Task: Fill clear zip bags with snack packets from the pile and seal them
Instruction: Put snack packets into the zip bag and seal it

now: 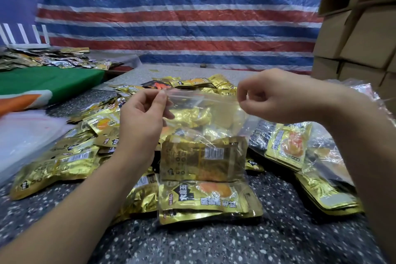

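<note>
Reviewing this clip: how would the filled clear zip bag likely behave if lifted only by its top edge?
The clear zip bag looks thin and creased, so probably floppy. Its gold packets sit low, so it would likely hang bottom-heavy. The left hand and right hand pinch opposite corners, hinting the glossy film is slippery.

Striped tarp wall (182, 28) behind speckled table (214, 242), cardboard boxes (360, 34) at right

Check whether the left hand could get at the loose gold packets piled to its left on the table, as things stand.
Probably yes, but not right away. The left hand pinches one top corner of the clear zip bag, the right hand the other. The gold packets lie uncovered beside the left forearm; nothing blocks them once it lets go.
</note>
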